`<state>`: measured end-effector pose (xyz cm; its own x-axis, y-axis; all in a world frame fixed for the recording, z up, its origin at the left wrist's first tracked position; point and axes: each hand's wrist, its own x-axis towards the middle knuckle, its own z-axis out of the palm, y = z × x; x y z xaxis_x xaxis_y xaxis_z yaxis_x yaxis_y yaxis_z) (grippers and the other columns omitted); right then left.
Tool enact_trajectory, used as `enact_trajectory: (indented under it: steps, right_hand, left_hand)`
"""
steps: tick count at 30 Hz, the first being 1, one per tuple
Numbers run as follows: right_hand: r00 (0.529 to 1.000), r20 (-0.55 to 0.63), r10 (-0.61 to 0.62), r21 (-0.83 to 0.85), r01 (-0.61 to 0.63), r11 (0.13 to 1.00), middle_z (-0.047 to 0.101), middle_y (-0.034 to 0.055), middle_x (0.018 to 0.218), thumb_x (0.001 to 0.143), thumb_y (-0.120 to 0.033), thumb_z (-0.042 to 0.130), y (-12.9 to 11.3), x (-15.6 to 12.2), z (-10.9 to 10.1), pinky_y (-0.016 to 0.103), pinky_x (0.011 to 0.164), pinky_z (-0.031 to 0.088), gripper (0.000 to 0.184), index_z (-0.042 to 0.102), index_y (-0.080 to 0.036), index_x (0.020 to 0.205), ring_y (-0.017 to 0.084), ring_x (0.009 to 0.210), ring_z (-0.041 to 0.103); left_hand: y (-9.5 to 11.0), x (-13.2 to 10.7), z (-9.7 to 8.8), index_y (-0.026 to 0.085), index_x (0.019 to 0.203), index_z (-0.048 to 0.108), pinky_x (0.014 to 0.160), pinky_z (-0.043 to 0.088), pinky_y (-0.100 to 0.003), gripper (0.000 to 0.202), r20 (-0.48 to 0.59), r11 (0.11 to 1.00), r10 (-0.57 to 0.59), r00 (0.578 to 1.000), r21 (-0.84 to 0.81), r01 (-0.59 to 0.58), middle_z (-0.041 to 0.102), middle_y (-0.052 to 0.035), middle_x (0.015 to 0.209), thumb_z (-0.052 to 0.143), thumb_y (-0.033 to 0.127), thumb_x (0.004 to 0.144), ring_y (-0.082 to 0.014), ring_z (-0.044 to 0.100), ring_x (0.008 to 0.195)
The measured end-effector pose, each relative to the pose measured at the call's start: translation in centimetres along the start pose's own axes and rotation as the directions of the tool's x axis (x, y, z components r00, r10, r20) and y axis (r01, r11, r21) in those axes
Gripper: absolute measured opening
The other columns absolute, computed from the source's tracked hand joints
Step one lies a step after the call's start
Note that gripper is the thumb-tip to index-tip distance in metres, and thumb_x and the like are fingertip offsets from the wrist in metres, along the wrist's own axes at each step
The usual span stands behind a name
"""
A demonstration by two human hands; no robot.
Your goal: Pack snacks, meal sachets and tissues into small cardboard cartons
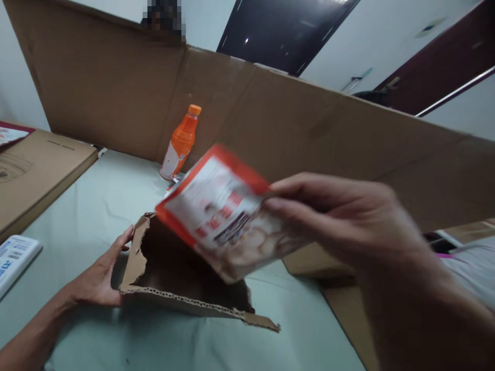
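My right hand point(328, 216) pinches a red-and-white food packet point(228, 216) by its edge, fingers pressed together. Pale round pieces are pictured on the packet's lower part. The packet is tilted above the mouth of a torn-edged cardboard box point(181, 299) and hides part of that opening. At the box's left side, my left hand point(102, 275) grips the wall, its thumb near the upper edge and the other fingers partly hidden. The inside of the box is dark.
An orange drink bottle point(181, 144) stands against a tall cardboard screen point(328, 134). A small item beside it is mostly hidden by the packet. On the left lie a flat cardboard box point(50, 170) and a white printed pack point(17, 263). Another person's head shows, blurred, behind the screen.
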<state>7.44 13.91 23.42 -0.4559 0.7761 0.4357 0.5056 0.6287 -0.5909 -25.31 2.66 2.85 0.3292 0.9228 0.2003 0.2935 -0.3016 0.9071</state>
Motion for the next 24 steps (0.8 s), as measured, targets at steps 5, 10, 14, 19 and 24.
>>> enact_trajectory:
  steps: [5, 10, 14, 19, 24]
  right_hand:
    - [0.882, -0.472, -0.006, -0.181, -0.09, 0.979, 0.072, 0.0039, 0.077, 0.084, -0.046, 0.071, 3.4, 4.0, -0.1, 0.037, 0.061, 0.047, 0.02, 0.072, -0.026, 0.084, 0.02, 0.065, 0.061]
    - [0.884, -0.466, -0.012, -0.282, -0.135, 0.95, 0.07, 0.0035, 0.078, 0.085, -0.036, 0.059, 7.9, 7.0, 2.0, 0.047, 0.074, 0.053, 0.012, 0.066, -0.031, 0.076, 0.027, 0.074, 0.067]
    - [0.829, -0.558, 0.034, -0.226, -0.191, 0.955, 0.069, 0.0046, 0.075, 0.082, -0.031, 0.06, 9.4, 7.9, 0.9, 0.044, 0.069, 0.053, 0.01, 0.068, -0.028, 0.078, 0.026, 0.07, 0.065]
    - [0.819, -0.548, -0.169, -0.482, -0.144, 0.864, 0.073, 0.0116, 0.097, 0.093, -0.03, 0.053, 9.5, 9.5, -1.9, 0.046, 0.085, 0.054, 0.022, 0.073, -0.021, 0.098, 0.03, 0.092, 0.07]
    - [0.986, -0.167, -0.002, -0.66, -0.11, 0.743, 0.073, 0.0206, 0.115, 0.103, -0.022, 0.038, 13.0, 10.6, 3.6, 0.047, 0.095, 0.048, 0.034, 0.07, -0.016, 0.113, 0.033, 0.11, 0.067]
  left_hand:
    - [-0.2, -0.2, 0.1, 0.039, 0.167, -0.002, 0.123, 0.026, -0.075, 0.118, -0.017, 0.999, 0.021, 1.0, 0.03, -0.021, 0.012, -0.0118, 0.175, 0.078, 0.049, 0.081, -0.0519, 0.02, 0.157]
    - [-0.2, -0.2, 0.1, 0.041, 0.166, 0.0, 0.123, 0.028, -0.074, 0.116, -0.03, 1.0, 0.029, 0.999, 0.013, -0.028, 0.014, -0.01, 0.175, 0.077, 0.058, 0.082, -0.0507, 0.024, 0.156]
    - [0.3, 0.2, 0.3, 0.04, 0.167, 0.006, 0.123, 0.034, -0.07, 0.117, -0.054, 0.998, 0.028, 0.998, -0.051, -0.031, 0.017, -0.0084, 0.175, 0.079, 0.064, 0.079, -0.0496, 0.03, 0.154]
    - [0.3, 0.2, 0.5, 0.044, 0.166, 0.008, 0.124, 0.029, -0.074, 0.114, -0.067, 0.999, 0.007, 0.998, -0.033, -0.01, 0.017, -0.0072, 0.175, 0.081, 0.061, 0.08, -0.0504, 0.027, 0.155]
    - [0.3, 0.2, 0.6, 0.047, 0.165, 0.005, 0.123, 0.028, -0.076, 0.118, -0.048, 0.999, 0.023, 0.999, -0.021, -0.024, 0.016, -0.0076, 0.175, 0.083, 0.059, 0.078, -0.0506, 0.025, 0.156]
